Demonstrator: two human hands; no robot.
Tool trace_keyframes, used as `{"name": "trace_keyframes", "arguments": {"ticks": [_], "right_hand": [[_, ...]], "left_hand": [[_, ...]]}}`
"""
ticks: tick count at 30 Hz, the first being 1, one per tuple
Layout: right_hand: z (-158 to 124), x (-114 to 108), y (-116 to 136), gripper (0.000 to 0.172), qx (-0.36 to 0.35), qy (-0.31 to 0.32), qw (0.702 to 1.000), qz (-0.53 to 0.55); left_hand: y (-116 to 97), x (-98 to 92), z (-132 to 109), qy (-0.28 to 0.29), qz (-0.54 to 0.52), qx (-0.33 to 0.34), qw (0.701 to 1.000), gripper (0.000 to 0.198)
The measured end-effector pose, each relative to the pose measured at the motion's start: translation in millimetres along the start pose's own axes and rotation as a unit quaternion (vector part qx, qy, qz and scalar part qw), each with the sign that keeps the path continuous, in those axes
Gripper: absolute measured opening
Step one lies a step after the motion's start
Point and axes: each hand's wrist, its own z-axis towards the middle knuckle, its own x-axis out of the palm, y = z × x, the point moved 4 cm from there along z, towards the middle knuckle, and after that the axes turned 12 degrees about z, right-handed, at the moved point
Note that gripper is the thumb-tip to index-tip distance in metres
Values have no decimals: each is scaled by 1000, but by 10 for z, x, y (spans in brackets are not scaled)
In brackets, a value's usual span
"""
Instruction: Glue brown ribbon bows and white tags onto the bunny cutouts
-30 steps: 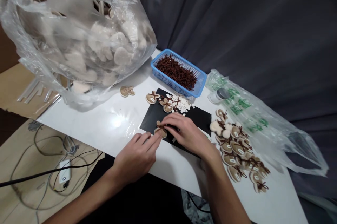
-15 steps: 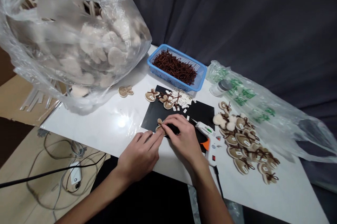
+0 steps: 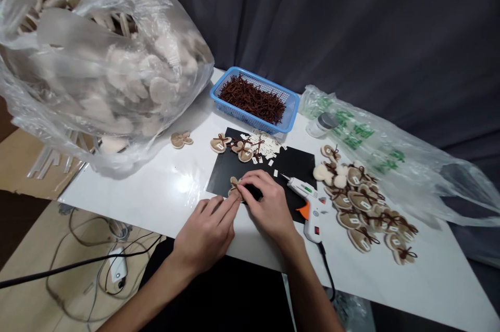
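A small tan felt piece with a brown bow lies at the left edge of a black mat on the white table. My right hand pinches it from the right with thumb and forefinger. The fingertips of my left hand press against it from the left, fingers held together. A white and orange glue gun lies just right of my right hand.
A blue basket of brown bows stands behind the mat. Finished tan pieces are heaped at the right, two others and small white tags lie on the mat's far side. A big clear bag of felt shapes fills the left; another plastic bag lies right.
The view has shifted, bringing the glue gun into sight at the right. Both hands have stayed on the same felt piece with hardly any movement.
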Motion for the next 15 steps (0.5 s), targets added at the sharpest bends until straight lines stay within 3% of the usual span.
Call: {"name": "trace_keyframes", "arguments": {"ticks": [10, 15], "right_hand": [[-11, -3, -29, 17, -11, -6, 1000, 18], [-44, 17, -33, 18, -23, -20, 999, 17]], "left_hand": [[-8, -4, 3, 8, 2, 9, 1000, 59], [-5, -10, 3, 2, 2, 7, 1000, 51]]}}
